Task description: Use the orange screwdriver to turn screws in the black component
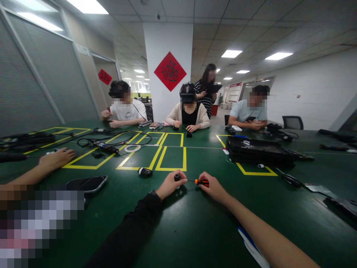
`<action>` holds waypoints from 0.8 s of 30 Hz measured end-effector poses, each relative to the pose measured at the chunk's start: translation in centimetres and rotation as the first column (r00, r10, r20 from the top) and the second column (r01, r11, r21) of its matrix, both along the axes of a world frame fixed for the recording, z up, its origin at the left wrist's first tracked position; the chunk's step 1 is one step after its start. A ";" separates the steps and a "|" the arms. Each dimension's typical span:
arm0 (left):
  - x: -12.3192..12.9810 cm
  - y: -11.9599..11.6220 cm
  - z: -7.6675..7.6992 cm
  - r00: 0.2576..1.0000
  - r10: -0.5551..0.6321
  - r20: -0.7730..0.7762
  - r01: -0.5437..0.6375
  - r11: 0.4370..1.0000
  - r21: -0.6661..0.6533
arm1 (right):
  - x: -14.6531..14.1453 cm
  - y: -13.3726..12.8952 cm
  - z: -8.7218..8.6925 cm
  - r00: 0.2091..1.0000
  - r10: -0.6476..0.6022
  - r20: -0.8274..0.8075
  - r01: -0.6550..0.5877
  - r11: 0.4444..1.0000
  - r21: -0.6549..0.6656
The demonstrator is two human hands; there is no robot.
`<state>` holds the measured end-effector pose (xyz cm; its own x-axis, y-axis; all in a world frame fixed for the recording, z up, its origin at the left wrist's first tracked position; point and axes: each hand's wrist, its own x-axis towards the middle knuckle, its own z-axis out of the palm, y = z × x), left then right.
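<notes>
Just above the green table (178, 223), my left hand (169, 184) pinches a small black part with a round top (177, 177); its exact kind is too small to make out. Facing it from the right, my right hand (213, 187) is closed around the orange-and-black handle of a screwdriver (198, 182). The thin shaft points left, and its tip ends at the fingers of my left hand, so I cannot tell whether it touches the part. A black-and-white rounded object (145, 172) lies beyond my left hand.
Yellow tape outlines (170, 169) mark the table. Cables (111, 147) lie at left, near a co-worker's hand (57, 158) and a dark tray-like object (87, 183). Black cases (259, 152) are stacked at right. Other people sit across the table; one stands behind.
</notes>
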<state>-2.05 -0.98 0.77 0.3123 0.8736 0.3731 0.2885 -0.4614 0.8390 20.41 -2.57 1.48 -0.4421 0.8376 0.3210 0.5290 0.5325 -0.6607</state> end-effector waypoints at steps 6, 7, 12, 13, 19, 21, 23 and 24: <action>0.0 0.0 0.0 1.000 -0.017 -0.004 0.017 1.000 0.003 | 0.0 0.1 0.2 1.000 0.000 0.022 0.000 1.000 0.004; 0.0 0.0 0.1 1.000 -0.017 -0.004 0.017 1.000 0.005 | 0.0 0.1 0.3 0.999 0.011 0.039 -0.012 1.000 0.018; 0.0 -0.1 0.3 1.000 0.000 -0.012 0.000 1.000 -0.007 | 0.0 -0.1 0.4 0.999 0.006 0.051 -0.008 0.999 0.033; 0.0 -0.2 0.3 1.000 0.000 -0.013 0.000 1.000 -0.006 | 0.0 -0.2 0.4 0.999 0.000 0.038 -0.001 1.000 0.024; 0.1 -0.4 0.6 1.000 -0.001 -0.011 0.001 1.000 -0.009 | 0.0 -0.3 0.5 1.000 -0.008 0.026 0.008 1.000 -0.012; 0.1 -0.4 0.6 1.000 0.005 -0.013 -0.005 1.000 -0.011 | 0.0 -0.2 0.6 0.999 0.007 0.044 -0.007 1.000 0.011; 0.1 -0.4 0.5 1.000 0.005 -0.014 -0.005 1.000 -0.010 | 0.0 -0.1 0.6 0.998 0.024 0.061 -0.026 0.999 0.038; 0.1 -0.3 0.5 1.000 0.001 -0.012 -0.001 1.000 -0.009 | 0.0 0.0 0.6 0.998 0.025 0.059 -0.028 0.998 0.050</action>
<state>-1.96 -1.31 1.27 0.3158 0.8774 0.3611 0.2994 -0.4533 0.8396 20.44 -2.62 2.03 -0.4835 0.8085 0.3356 0.5512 0.5790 -0.6008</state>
